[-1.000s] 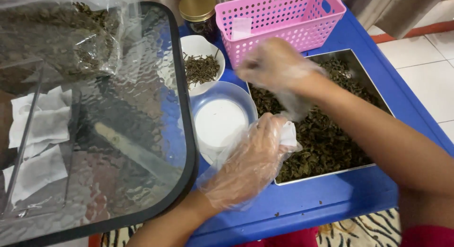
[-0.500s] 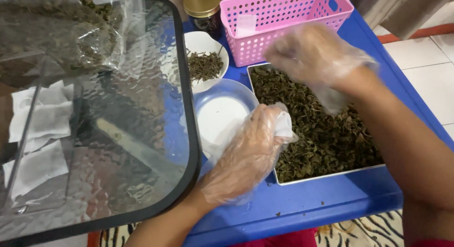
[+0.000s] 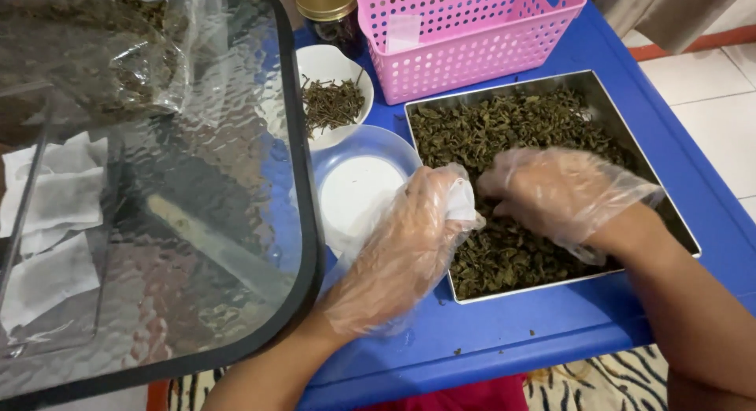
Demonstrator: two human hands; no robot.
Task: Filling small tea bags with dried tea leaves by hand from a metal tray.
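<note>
- Paper sachet (image 3: 463, 202): small and white, pinched in the gloved left hand (image 3: 402, 253) at the left rim of the steel tray (image 3: 551, 289).
- Right hand (image 3: 563, 194), gloved, fingers curled down into the dried leaves (image 3: 504, 135); whether it grips any, I cannot tell.
- Risk, as I judge it: loose gloves could spill leaves onto the blue table (image 3: 535, 332).
- Half a second ago the right hand was raised near the pink basket (image 3: 465, 33); now it is low in the tray.

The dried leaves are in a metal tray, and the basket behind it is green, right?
Not quite. The head view shows the basket is pink, not green. The rest is right: the dried leaves lie in a metal tray, and the basket stands behind it. Both gloved hands, left hand and right hand, are at the tray.
</note>
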